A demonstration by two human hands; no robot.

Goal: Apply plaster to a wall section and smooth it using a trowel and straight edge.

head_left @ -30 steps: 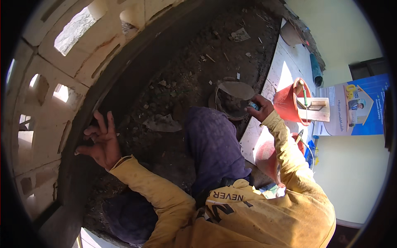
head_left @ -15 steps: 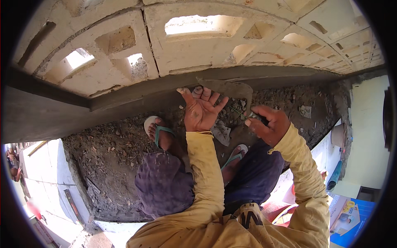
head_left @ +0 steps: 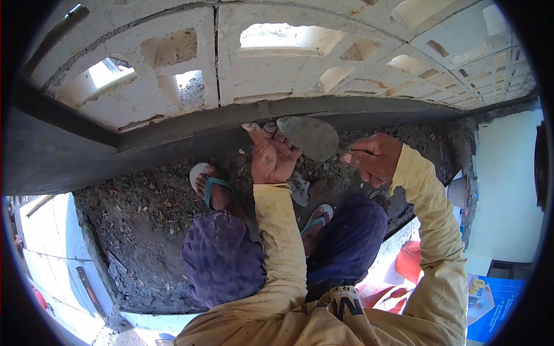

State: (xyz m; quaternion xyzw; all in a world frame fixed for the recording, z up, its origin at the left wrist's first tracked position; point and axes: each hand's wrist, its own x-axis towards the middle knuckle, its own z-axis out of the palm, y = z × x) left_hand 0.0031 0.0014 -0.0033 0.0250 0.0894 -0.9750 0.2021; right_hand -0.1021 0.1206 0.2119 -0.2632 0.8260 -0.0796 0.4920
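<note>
My right hand (head_left: 376, 160) is closed around the handle end of a mason's trowel, whose handle is mostly hidden by the fingers. The grey, mortar-smeared blade (head_left: 310, 138) points left, its flat face showing. Just left of it, my left hand (head_left: 273, 159) is held palm up with the thumb spread out. Some of its fingertips are overlapped by the blade, and whether they touch it I cannot tell. Beyond both hands runs a smooth grey mortar ledge (head_left: 190, 132) at the foot of a pierced block wall (head_left: 277, 78).
My feet in green-strapped sandals (head_left: 216, 187) stand on dark, rubble-strewn soil (head_left: 144, 225). A scrap of paper (head_left: 299, 189) lies between them. At the right are a pale wall (head_left: 502, 184) and a blue printed sheet (head_left: 496, 305). A level-like bar (head_left: 90, 291) lies at the lower left.
The trowel blade has come away from the ledge toward me and turned, showing its broad face. My right hand has rolled over with it. My left hand has shifted slightly left, staying palm up.
</note>
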